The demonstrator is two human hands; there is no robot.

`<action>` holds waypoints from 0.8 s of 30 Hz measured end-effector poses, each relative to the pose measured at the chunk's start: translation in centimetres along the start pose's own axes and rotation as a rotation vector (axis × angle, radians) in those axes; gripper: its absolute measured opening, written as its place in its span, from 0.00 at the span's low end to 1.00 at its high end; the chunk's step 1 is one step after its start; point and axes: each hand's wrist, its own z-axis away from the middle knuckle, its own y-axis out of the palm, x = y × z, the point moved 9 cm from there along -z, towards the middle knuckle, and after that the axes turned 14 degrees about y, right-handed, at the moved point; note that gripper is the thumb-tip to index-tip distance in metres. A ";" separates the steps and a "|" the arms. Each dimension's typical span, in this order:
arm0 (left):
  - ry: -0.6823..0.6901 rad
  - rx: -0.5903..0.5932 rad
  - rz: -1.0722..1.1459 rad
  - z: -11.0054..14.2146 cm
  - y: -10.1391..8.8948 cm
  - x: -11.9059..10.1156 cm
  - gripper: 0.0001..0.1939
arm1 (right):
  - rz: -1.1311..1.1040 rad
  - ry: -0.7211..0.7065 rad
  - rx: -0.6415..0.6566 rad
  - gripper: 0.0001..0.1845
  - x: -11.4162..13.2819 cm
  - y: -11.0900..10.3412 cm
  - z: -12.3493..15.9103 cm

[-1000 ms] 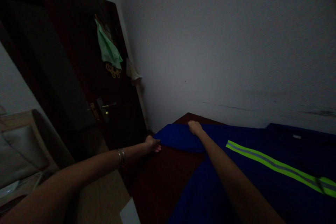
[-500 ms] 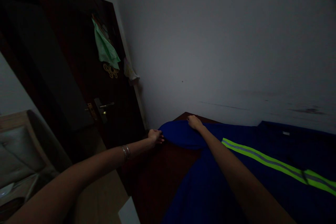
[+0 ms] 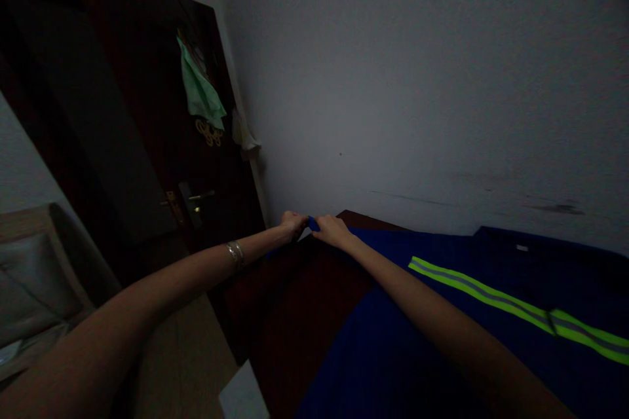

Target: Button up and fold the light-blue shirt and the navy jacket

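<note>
A blue work jacket (image 3: 373, 340) with yellow-green and grey reflective strips (image 3: 481, 298) lies spread on a dark reddish-brown table (image 3: 304, 314). Its collar, with a small pale label (image 3: 522, 248), is towards the wall at the right. At the far left end of a sleeve, my left hand (image 3: 293, 222) is closed on the cloth. Close beside it, my right hand (image 3: 333, 230) also grips the sleeve, and a short bit of blue cloth shows raised between the two. The fingertips are partly hidden and dark.
Behind the table stands a pale wall (image 3: 393, 91) with scuff marks. A dark door (image 3: 216, 190) with a lever handle and a hanging green cloth (image 3: 201, 95) is at the left. A padded headboard (image 3: 37, 275) is lower left, and a white box-like object (image 3: 244, 393) sits at the table's near edge.
My right hand has slid left along the sleeve to beside my left hand. The left hand has risen slightly, and the sleeve end is now bunched and lifted between them.
</note>
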 end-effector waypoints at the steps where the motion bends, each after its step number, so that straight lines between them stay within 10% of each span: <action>1: 0.022 0.008 -0.012 0.0 -0.1 -0.5 0.10 | 0.005 0.016 -0.013 0.18 0.2 -0.3 0.0; 8: 0.519 -0.075 -0.362 1.9 -1.8 -4.2 0.18 | 0.020 0.116 -0.069 0.17 -1.1 -2.3 -0.8; 12: 0.695 0.015 -0.605 4.5 -0.8 -2.6 0.28 | 0.010 0.126 -0.079 0.17 -1.6 -2.9 -0.8; 19: 0.506 0.145 -0.877 3.7 0.1 4.2 0.38 | -0.016 0.126 -0.103 0.17 -1.6 -3.5 -0.5; 24: 0.391 0.205 -0.931 1.3 -2.4 5.1 0.30 | -0.042 0.111 -0.116 0.18 -1.7 -3.9 0.1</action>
